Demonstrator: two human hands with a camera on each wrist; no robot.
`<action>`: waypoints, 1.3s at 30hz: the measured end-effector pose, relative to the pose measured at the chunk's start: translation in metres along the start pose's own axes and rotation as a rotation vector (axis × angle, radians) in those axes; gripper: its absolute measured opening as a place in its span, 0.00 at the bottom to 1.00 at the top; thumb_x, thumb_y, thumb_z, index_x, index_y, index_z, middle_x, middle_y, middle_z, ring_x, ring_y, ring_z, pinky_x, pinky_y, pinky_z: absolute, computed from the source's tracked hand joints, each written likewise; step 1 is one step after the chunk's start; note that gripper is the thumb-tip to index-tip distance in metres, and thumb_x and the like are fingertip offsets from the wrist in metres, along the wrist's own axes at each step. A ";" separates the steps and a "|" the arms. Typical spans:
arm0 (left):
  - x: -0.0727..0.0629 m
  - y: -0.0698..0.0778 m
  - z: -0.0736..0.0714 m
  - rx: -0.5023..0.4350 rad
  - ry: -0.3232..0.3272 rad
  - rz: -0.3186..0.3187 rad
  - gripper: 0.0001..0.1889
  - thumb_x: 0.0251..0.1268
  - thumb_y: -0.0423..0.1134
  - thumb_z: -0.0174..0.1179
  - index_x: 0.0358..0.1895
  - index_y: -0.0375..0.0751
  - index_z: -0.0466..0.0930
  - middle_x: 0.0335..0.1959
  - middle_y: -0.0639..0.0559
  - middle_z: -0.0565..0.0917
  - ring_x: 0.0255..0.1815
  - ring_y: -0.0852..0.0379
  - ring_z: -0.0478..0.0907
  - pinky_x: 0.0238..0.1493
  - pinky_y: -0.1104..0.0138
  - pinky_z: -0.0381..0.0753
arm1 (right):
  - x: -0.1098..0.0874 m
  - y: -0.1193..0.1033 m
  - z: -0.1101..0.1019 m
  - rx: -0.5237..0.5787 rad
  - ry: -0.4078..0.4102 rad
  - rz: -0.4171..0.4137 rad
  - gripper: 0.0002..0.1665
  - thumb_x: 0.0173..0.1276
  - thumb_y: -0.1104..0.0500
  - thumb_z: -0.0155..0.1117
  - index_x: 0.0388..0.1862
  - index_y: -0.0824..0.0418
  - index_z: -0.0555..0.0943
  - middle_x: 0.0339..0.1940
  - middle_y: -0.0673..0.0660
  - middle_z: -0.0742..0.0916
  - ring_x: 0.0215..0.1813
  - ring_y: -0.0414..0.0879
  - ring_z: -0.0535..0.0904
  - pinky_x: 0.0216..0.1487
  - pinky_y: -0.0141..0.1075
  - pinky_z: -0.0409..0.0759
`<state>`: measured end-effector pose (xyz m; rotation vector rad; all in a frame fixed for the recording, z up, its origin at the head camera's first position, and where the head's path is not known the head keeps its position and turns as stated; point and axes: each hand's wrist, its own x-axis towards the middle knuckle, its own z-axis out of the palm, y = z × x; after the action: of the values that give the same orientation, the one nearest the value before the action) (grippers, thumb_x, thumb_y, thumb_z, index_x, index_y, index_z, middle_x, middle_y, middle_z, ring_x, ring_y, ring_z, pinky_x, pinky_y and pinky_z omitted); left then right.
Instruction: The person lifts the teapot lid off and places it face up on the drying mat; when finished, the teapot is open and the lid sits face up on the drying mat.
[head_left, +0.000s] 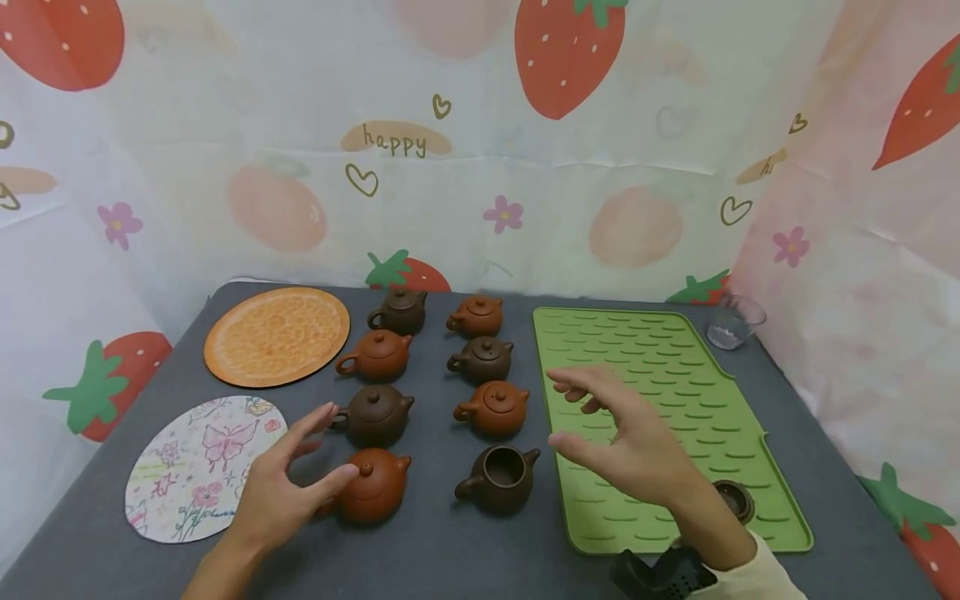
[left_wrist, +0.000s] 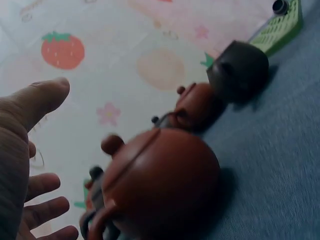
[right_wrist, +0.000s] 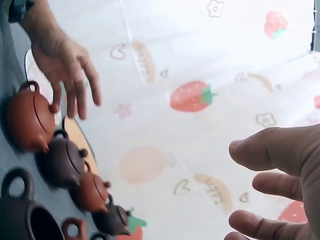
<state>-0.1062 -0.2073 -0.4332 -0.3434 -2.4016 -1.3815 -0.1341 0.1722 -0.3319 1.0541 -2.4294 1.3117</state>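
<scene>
My left hand [head_left: 281, 492] hovers beside the nearest red-brown clay teapot [head_left: 372, 492], fingers spread and holding nothing. In the left wrist view that teapot stands apart from the thumb, its lid on. My right hand [head_left: 630, 446] is raised over the left part of a green ridged mat [head_left: 720, 433], fingers loosely bent with nothing in them. Left of it stands a dark brown teapot [head_left: 491, 496] without its lid, its inside showing. A round dark lid [head_left: 735, 502] lies on the mat, partly behind my right wrist.
Two columns of teapots, dark brown and red-brown, run back, including a dark one [head_left: 377, 417] and a red-brown one [head_left: 495, 408]. Leftward lie an orange round mat [head_left: 277, 337] and a butterfly-patterned round mat [head_left: 206, 467]. A clear glass cup [head_left: 733, 323] stands at the back right.
</scene>
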 end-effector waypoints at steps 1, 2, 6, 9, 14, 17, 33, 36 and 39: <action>-0.001 -0.003 0.000 -0.001 -0.007 -0.009 0.38 0.54 0.33 0.72 0.70 0.51 0.68 0.64 0.51 0.74 0.59 0.61 0.71 0.53 0.75 0.70 | 0.001 0.000 0.004 0.006 -0.005 -0.002 0.35 0.61 0.65 0.71 0.67 0.55 0.73 0.54 0.50 0.79 0.52 0.45 0.73 0.48 0.39 0.74; -0.002 -0.006 -0.001 -0.008 -0.013 -0.016 0.38 0.54 0.33 0.72 0.70 0.50 0.68 0.63 0.50 0.74 0.59 0.60 0.71 0.53 0.74 0.71 | 0.003 0.000 0.007 0.013 -0.009 -0.003 0.34 0.61 0.65 0.71 0.67 0.56 0.73 0.54 0.50 0.79 0.52 0.45 0.73 0.48 0.39 0.74; -0.005 -0.016 -0.001 -0.025 -0.037 -0.018 0.37 0.53 0.33 0.73 0.69 0.45 0.68 0.61 0.47 0.76 0.59 0.59 0.71 0.52 0.73 0.72 | 0.009 0.001 0.022 0.034 -0.026 0.000 0.32 0.62 0.62 0.71 0.66 0.55 0.74 0.53 0.50 0.79 0.51 0.44 0.74 0.48 0.40 0.75; -0.007 -0.023 -0.001 -0.030 -0.061 0.002 0.39 0.51 0.32 0.74 0.69 0.44 0.69 0.61 0.45 0.76 0.59 0.61 0.72 0.52 0.72 0.73 | 0.012 0.002 0.032 0.046 -0.041 0.015 0.31 0.63 0.61 0.71 0.65 0.54 0.75 0.52 0.49 0.79 0.50 0.44 0.74 0.47 0.40 0.74; -0.011 -0.032 0.002 -0.042 -0.106 0.025 0.41 0.48 0.32 0.76 0.69 0.44 0.69 0.60 0.45 0.77 0.59 0.59 0.73 0.51 0.67 0.75 | 0.018 0.004 0.047 0.072 -0.067 0.032 0.30 0.64 0.59 0.70 0.65 0.52 0.75 0.51 0.46 0.79 0.49 0.43 0.74 0.47 0.42 0.73; -0.013 -0.036 0.004 -0.029 -0.131 0.012 0.41 0.48 0.35 0.76 0.69 0.45 0.69 0.60 0.47 0.78 0.59 0.54 0.74 0.51 0.66 0.75 | 0.021 0.005 0.056 0.105 -0.079 0.023 0.30 0.64 0.59 0.70 0.66 0.54 0.74 0.51 0.47 0.80 0.47 0.43 0.75 0.46 0.41 0.73; -0.018 -0.041 0.007 0.004 -0.197 -0.071 0.35 0.48 0.45 0.76 0.64 0.49 0.75 0.56 0.55 0.79 0.59 0.52 0.73 0.57 0.54 0.70 | 0.033 0.006 0.100 0.159 -0.144 0.008 0.29 0.64 0.57 0.70 0.64 0.56 0.75 0.48 0.50 0.80 0.48 0.43 0.75 0.47 0.40 0.74; -0.019 -0.045 0.005 -0.034 -0.163 -0.027 0.29 0.48 0.40 0.77 0.58 0.48 0.81 0.52 0.56 0.82 0.54 0.55 0.77 0.52 0.66 0.73 | 0.035 0.006 0.108 0.170 -0.153 0.000 0.28 0.65 0.57 0.69 0.64 0.55 0.75 0.48 0.49 0.80 0.48 0.42 0.75 0.47 0.38 0.74; -0.019 -0.049 0.003 -0.101 -0.135 0.021 0.25 0.47 0.35 0.77 0.53 0.46 0.84 0.49 0.54 0.83 0.52 0.58 0.78 0.52 0.74 0.71 | 0.037 0.006 0.115 0.185 -0.150 -0.017 0.27 0.65 0.58 0.70 0.63 0.55 0.76 0.48 0.48 0.80 0.47 0.41 0.75 0.46 0.37 0.74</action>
<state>-0.1080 -0.2300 -0.4806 -0.5017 -2.4320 -1.5183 -0.1464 0.0649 -0.3869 1.2594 -2.4339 1.5279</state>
